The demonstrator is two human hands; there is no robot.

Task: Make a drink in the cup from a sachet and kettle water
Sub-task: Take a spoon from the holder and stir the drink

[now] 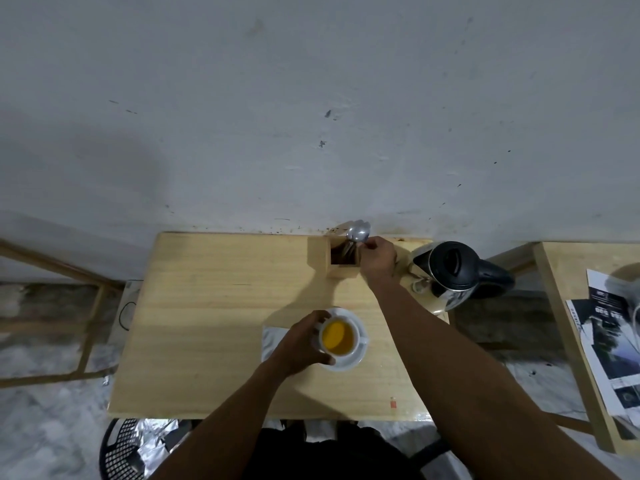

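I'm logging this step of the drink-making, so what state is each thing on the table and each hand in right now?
cup: upright on its saucer, holding yellow-orange liquid
saucer: flat on the table
left hand: wrapped round the cup's side
right hand: fingers pinching the spoon
spoon: bowl up, raised over the wooden holder
wooden holder: upright, more utensils inside
kettle: upright, lid shut
sachet: lying beside the saucer, partly hidden

I am looking for words, and only the printed leaflets (609,344) on the neighbouring table (568,327) are showing lettering, perhaps a heading, too blurred for reading.
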